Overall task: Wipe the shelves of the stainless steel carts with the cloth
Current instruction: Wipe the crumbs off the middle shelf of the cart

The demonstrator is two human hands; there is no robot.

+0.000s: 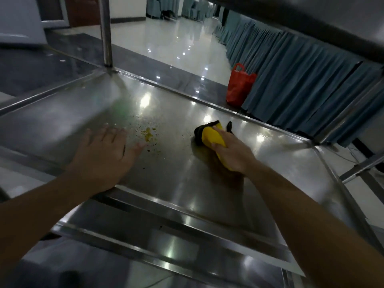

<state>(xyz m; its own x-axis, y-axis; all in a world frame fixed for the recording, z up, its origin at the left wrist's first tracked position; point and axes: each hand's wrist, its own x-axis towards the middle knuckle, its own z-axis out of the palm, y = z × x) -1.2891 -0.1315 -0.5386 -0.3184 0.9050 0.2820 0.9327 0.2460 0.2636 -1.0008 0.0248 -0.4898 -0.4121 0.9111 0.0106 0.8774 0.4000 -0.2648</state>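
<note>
A stainless steel cart shelf (182,169) fills the middle of the view. My right hand (232,151) presses a yellow cloth with a black edge (208,135) flat onto it, right of centre. My left hand (104,154) rests palm down on the shelf's near left part, fingers spread, holding nothing. Between the hands lies a yellow-brown smear with scattered crumbs (148,136), a little left of the cloth. A lower shelf (166,252) shows below the near rim.
An upright cart post (106,32) rises at the far left corner. An upper shelf's underside (311,19) hangs overhead at the top right. Beyond the cart, a red bag (239,86) stands on the glossy floor next to teal table skirting (301,80).
</note>
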